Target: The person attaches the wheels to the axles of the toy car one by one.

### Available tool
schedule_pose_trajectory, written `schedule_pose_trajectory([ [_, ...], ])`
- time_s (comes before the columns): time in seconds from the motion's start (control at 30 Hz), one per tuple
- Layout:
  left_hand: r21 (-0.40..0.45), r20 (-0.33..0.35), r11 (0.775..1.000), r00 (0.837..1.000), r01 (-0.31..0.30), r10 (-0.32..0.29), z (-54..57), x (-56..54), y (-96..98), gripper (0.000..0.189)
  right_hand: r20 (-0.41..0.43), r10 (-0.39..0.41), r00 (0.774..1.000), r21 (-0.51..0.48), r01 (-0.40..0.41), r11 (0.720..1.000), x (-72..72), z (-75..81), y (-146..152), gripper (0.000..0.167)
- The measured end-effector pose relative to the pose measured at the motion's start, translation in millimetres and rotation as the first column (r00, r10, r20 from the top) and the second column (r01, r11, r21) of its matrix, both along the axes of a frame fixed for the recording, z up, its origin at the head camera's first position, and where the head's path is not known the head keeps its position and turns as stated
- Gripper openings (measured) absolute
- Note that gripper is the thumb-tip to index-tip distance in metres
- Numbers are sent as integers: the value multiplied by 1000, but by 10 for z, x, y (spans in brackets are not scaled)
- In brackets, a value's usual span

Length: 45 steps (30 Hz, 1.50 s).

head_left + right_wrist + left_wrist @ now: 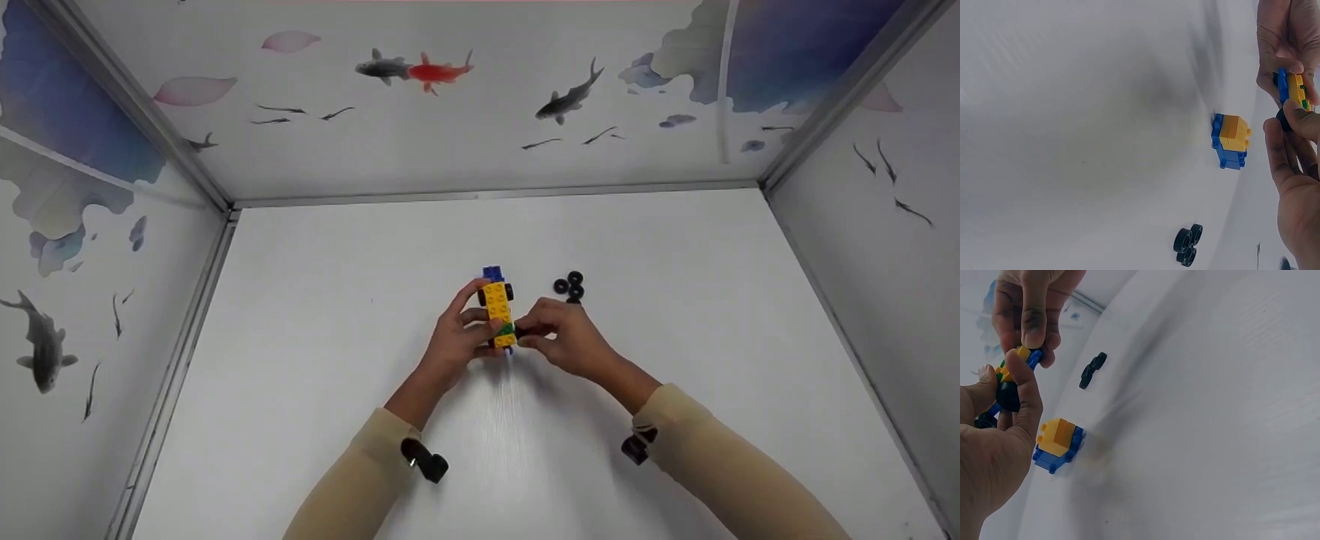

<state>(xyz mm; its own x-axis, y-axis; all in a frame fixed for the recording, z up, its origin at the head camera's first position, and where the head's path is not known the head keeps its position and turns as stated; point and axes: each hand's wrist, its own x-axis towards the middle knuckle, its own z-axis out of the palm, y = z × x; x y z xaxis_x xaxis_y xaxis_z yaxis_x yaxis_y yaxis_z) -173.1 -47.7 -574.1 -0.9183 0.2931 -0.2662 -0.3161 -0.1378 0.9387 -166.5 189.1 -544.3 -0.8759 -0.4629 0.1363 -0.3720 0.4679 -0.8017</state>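
Observation:
My left hand [452, 339] grips a toy brick car [496, 301] above the table. The car has yellow studded bricks on top, a green piece near its close end and blue underneath. Black wheels [509, 291] sit on both sides toward its far end. From the right, my right hand [571, 339] pinches a black wheel [1283, 119] between thumb and fingers, right at the car's near-end side. In the wrist views, a second build of yellow bricks on a blue base [1057, 440] stands on the table below the hands; the head view shows only its blue end [492, 271].
Several loose black wheels [575, 291] lie grouped on the white table [337, 315], just beyond my right hand. Walls with printed fish [439, 72] enclose the table at the back and both sides.

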Motion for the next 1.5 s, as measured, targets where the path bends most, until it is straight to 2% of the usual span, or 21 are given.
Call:
schedule_pose_trajectory([
  [0.3, 16, -3, 1000, 1000, 7, -7, 19, 2, 33, 79, 25, -13, 1000, -19, 13, 1000, -2, -33, 21, 25],
  [0.7, 27, -3, 1000, 1000, -12, 12, 42, 8, 27, 77, 73, -51, 996, -52, 55, 997, -21, -19, 0, 25],
  [0.9, 49, 19, 999, 1000, -13, 12, 69, 4, 18, 80, 110, -56, 992, -97, 66, 993, -11, 15, -28, 24],
  [1.2, 63, 5, 998, 1000, -3, 2, 23, -10, 6, 79, 111, -46, 993, -99, 57, 993, -21, 8, -36, 23],
  [1.5, -6, -13, 999, 999, 33, -33, 25, -7, -3, 81, 105, -30, 994, -73, 38, 997, -3, -53, -18, 22],
])
